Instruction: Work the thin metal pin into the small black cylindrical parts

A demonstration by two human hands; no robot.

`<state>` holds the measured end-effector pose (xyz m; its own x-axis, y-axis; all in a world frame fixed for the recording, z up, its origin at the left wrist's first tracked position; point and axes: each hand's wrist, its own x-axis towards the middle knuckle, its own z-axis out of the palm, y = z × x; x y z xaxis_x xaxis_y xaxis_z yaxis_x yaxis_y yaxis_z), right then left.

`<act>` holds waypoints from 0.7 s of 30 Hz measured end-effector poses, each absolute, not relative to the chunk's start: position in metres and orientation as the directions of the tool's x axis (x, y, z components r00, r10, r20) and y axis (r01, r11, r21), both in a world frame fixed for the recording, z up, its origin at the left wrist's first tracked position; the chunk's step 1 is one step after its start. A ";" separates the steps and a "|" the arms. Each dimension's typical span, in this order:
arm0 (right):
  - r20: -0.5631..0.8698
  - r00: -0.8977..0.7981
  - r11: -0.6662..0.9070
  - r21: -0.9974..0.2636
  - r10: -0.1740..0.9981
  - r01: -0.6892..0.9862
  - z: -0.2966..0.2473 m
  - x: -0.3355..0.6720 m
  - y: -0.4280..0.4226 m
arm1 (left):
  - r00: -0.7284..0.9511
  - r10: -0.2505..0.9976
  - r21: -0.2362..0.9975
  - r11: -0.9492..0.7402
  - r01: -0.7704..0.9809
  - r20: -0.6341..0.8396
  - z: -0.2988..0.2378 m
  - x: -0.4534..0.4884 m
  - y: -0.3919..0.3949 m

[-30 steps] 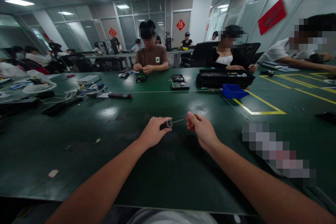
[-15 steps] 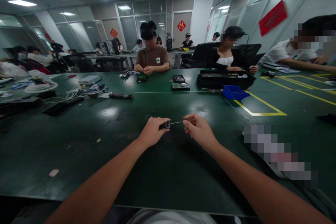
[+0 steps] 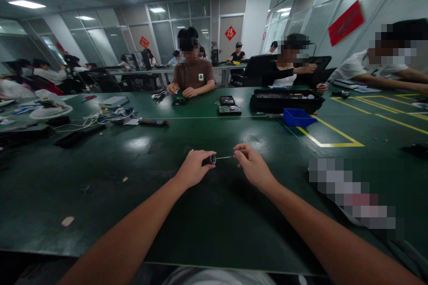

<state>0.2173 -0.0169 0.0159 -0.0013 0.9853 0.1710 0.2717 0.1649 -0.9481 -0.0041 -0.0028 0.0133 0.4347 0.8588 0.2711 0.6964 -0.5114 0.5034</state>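
My left hand is closed around a short black cylinder, gripped between thumb and fingers. Its round end with a pale rim faces right. My right hand pinches a screwdriver, whose thin metal shaft runs level toward the cylinder. The shaft's tip meets the rimmed end; whether it goes inside, I cannot tell. Most of the screwdriver's handle is hidden behind my right fingers. Both hands are held over the green table, a short gap apart.
Across the table lie circuit-board devices, a black tray and a blue bin. A dark pen-shaped tool lies left of centre, near tangled cables. A blurred-out package is at right. Co-workers sit opposite.
My right fingers have shifted around the screwdriver, and its handle shows less. My left hand holds still. Opposite, one co-worker's hands have moved apart and another has raised a hand.
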 end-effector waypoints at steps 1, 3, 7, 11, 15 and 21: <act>0.190 -0.023 0.190 -0.950 0.982 0.249 0.016 0.217 -0.017 | 0.424 0.863 0.510 -0.504 0.697 0.274 0.013 -0.004 -0.003; 0.201 -0.063 0.210 -0.952 0.978 0.223 0.016 0.217 -0.019 | 0.407 0.870 0.516 -0.492 0.701 0.277 0.013 -0.004 -0.002; 0.147 -0.076 0.161 -0.952 0.986 0.259 0.018 0.217 -0.021 | 0.407 0.871 0.514 -0.491 0.703 0.276 0.013 -0.004 -0.001; 0.164 0.027 0.158 -0.976 0.986 0.151 0.019 0.216 -0.018 | 0.429 0.859 0.512 -0.511 0.691 0.279 0.013 -0.003 -0.003; 0.112 0.047 0.117 -0.988 0.993 -0.105 0.018 0.216 -0.014 | 0.390 0.858 0.522 -0.512 0.682 0.334 0.017 -0.001 -0.004; -0.113 0.021 -0.094 -0.905 0.993 -0.414 0.015 0.217 -0.009 | 0.428 0.814 0.480 -0.579 0.659 0.393 0.019 -0.002 -0.003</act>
